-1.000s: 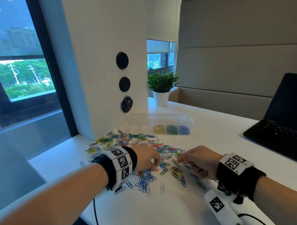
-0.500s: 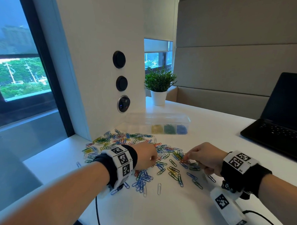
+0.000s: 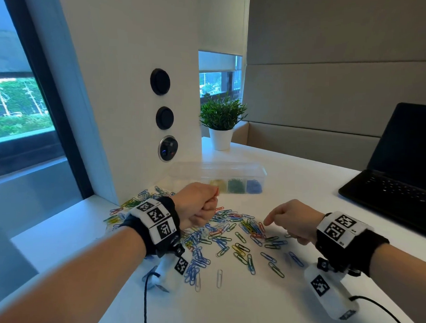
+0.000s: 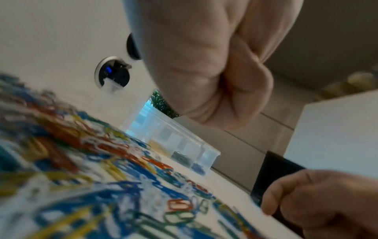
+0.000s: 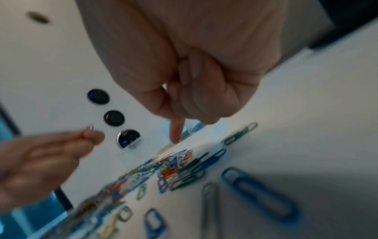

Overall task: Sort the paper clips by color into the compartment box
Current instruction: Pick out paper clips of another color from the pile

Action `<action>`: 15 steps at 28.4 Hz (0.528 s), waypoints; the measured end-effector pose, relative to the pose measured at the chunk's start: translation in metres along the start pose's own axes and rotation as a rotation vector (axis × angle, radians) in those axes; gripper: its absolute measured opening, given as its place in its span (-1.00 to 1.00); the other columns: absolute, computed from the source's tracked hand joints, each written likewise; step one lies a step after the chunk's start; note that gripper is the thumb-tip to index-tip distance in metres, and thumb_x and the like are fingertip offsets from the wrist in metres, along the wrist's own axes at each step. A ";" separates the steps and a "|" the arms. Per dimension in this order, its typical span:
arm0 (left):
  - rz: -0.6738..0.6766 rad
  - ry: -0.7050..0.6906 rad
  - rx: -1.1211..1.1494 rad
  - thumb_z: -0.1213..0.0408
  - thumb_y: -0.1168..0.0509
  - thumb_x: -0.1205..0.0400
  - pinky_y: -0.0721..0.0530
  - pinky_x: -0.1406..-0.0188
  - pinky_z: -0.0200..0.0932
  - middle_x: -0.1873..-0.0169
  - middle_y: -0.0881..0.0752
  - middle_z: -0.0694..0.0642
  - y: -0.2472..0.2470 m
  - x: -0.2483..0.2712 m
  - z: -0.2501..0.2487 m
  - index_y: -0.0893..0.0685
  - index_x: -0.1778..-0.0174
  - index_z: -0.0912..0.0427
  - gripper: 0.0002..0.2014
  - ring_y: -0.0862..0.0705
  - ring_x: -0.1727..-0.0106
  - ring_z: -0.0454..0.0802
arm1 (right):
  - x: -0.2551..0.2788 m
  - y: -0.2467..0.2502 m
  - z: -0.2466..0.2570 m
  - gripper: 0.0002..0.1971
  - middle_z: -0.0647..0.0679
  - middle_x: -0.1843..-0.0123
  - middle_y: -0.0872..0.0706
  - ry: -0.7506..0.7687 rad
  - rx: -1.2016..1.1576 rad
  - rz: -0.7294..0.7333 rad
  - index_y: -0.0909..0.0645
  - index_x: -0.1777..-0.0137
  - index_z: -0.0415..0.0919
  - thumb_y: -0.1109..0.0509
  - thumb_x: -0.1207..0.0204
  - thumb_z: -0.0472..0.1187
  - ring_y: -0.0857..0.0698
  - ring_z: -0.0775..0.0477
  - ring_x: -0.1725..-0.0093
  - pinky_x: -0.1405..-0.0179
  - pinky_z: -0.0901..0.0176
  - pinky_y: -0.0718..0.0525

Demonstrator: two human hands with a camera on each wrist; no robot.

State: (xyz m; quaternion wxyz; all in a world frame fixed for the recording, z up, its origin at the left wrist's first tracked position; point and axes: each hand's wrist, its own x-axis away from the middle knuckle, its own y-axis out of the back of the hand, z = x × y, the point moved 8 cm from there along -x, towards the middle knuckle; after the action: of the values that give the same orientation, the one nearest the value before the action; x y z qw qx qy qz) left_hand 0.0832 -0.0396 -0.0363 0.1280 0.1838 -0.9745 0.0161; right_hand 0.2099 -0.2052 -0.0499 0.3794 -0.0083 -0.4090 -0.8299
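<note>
A loose pile of mixed-colour paper clips point(image 3: 228, 231) lies on the white table point(image 3: 249, 304), blurred in the left wrist view point(image 4: 92, 169). Behind it stands the clear compartment box point(image 3: 194, 172) with yellow, green and blue clips in its right-hand cells. My left hand point(image 3: 212, 199) is raised over the pile's far side with its fingers curled, and it pinches a red paper clip point(image 3: 216, 192). My right hand point(image 3: 290, 221) hovers low at the pile's right edge. Its index finger point(image 5: 176, 131) points straight down and touches the table, and its other fingers are curled in.
An open black laptop point(image 3: 402, 169) sits at the right. A potted plant point(image 3: 221, 122) stands behind the box. A white column with round sockets point(image 3: 164, 117) rises at the pile's far left. Cables point(image 3: 383, 313) trail from both wrist cameras.
My left hand has lifted off the pile and moved toward the box with a red clip pinched. My right hand has shifted right, and its index finger has stretched out to the table.
</note>
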 end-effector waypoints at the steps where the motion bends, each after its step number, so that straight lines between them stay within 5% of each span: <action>1: 0.002 -0.005 0.108 0.19 0.01 -0.81 -0.02 0.72 -0.35 0.57 -0.27 0.01 -0.001 -0.003 -0.002 -0.40 0.25 0.13 -0.69 -0.14 0.66 -0.15 | -0.001 0.000 0.006 -0.71 0.03 0.44 -0.50 0.062 0.112 -0.009 -0.79 0.09 -0.09 -0.23 -0.64 -0.32 -0.32 0.06 0.56 0.69 0.32 -0.31; 4: 0.037 -0.013 0.352 0.21 0.03 -0.79 0.03 0.74 -0.37 0.56 -0.24 -0.01 -0.006 -0.008 -0.007 -0.43 0.28 0.12 -0.68 -0.14 0.69 -0.18 | -0.004 -0.009 0.022 -0.82 0.13 0.25 -0.69 0.241 0.355 0.005 -0.83 0.01 -0.08 -0.38 -0.57 -0.23 -0.49 0.20 0.40 0.50 0.52 -0.40; 7: 0.074 -0.020 0.477 0.22 0.00 -0.73 0.03 0.76 -0.40 0.57 -0.25 0.00 -0.012 -0.011 -0.011 -0.45 0.36 0.13 -0.67 -0.15 0.71 -0.17 | -0.012 -0.022 0.025 -0.88 0.13 0.18 -0.74 0.272 0.452 0.034 -0.84 0.05 -0.07 -0.49 -0.48 -0.14 -0.57 0.20 0.27 0.26 0.38 -0.50; 11: -0.012 -0.047 0.452 0.18 -0.11 -0.70 0.03 0.70 -0.37 0.56 -0.27 0.02 -0.006 -0.014 -0.009 -0.36 0.43 0.11 -0.66 -0.16 0.69 -0.16 | -0.020 -0.031 0.026 -0.90 0.04 0.20 -0.74 0.264 0.529 0.003 -0.82 0.13 -0.11 -0.50 -0.48 -0.13 -0.64 0.07 0.18 0.21 0.26 -0.57; 15: -0.099 -0.108 0.288 0.44 -0.11 -0.69 -0.03 0.75 -0.41 0.55 -0.30 0.06 0.006 -0.014 -0.011 -0.29 0.40 0.12 -0.67 -0.17 0.68 -0.16 | -0.022 -0.035 0.024 -0.84 -0.06 0.10 -0.79 0.249 0.564 0.007 -0.80 0.07 -0.16 -0.39 -0.53 -0.18 -0.65 0.01 0.16 0.13 0.22 -0.63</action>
State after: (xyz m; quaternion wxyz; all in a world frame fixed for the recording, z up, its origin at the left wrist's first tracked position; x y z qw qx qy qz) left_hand 0.0968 -0.0280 -0.0290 0.0482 0.2486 -0.9573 0.1392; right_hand 0.1964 -0.1617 -0.0643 0.4166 0.1975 -0.5737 -0.6770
